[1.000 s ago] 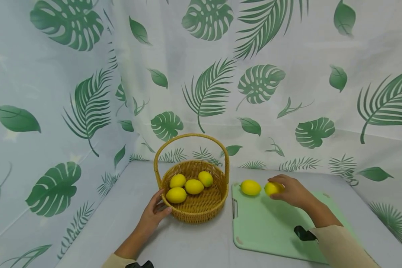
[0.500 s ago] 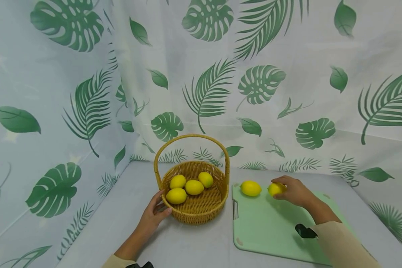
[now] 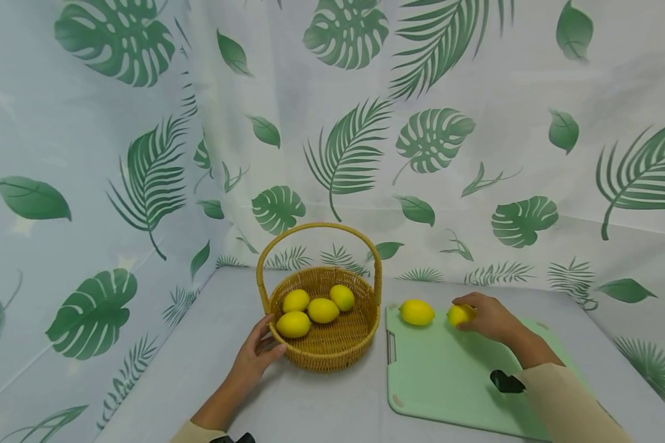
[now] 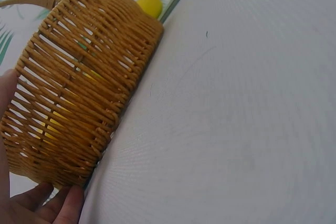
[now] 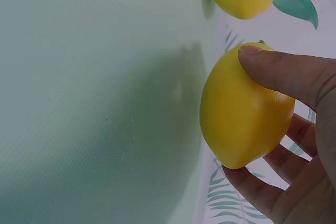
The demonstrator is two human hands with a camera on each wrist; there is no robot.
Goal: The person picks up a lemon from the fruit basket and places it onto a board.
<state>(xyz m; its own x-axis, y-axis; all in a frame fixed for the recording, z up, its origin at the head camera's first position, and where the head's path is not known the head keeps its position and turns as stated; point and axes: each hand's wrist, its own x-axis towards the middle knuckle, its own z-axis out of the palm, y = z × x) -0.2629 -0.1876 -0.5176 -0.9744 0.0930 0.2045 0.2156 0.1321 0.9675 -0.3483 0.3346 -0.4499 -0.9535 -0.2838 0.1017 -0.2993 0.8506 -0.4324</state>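
Between thumb and fingertips my right hand [image 3: 490,317] grips a yellow lemon [image 3: 461,315] over the green cutting board [image 3: 449,381]. In the right wrist view, the thumb lies across the top of this lemon [image 5: 241,114], with the fingers behind and below it. A second lemon [image 3: 417,312] lies at the board's far left corner, a small gap from the held one. My left hand [image 3: 257,354] rests on the left side of a wicker basket [image 3: 329,360], thumb and fingers spread on its wall [image 4: 94,66]. Inside the basket lie several lemons [image 3: 323,311].
The basket's tall arched handle [image 3: 318,224] rises above its rim. A pale cloth [image 3: 332,412] covers the table. Close behind basket and board hangs a white curtain with green leaf prints [image 3: 354,154], which also runs along the left side.
My right hand has shifted slightly right with the lemon, widening the gap to the other lemon on the board. The left hand and basket hold their position.
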